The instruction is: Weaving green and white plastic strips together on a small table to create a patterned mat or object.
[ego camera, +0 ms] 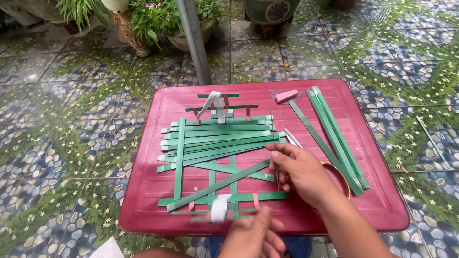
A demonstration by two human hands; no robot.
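Observation:
On a red plastic table (158, 210) lies a loose mat of green strips (217, 143), several laid side by side and others crossing them. My right hand (299, 169) rests at the mat's right edge, fingers pinching a thin dark needle-like stick (276, 172) beside the strip ends. My left hand (253, 236) is low at the table's near edge, blurred, its fingers by a small white piece (219, 208) at the mat's near end; whether it grips that piece is unclear.
A bundle of spare green strips (334, 136) lies diagonally at the table's right, with a pink piece (286, 96) at the back. A white paper fold (213, 103) stands at the mat's far end. A metal pole (193, 40) and potted plants (158, 21) stand behind on the pebble-pattern tile floor.

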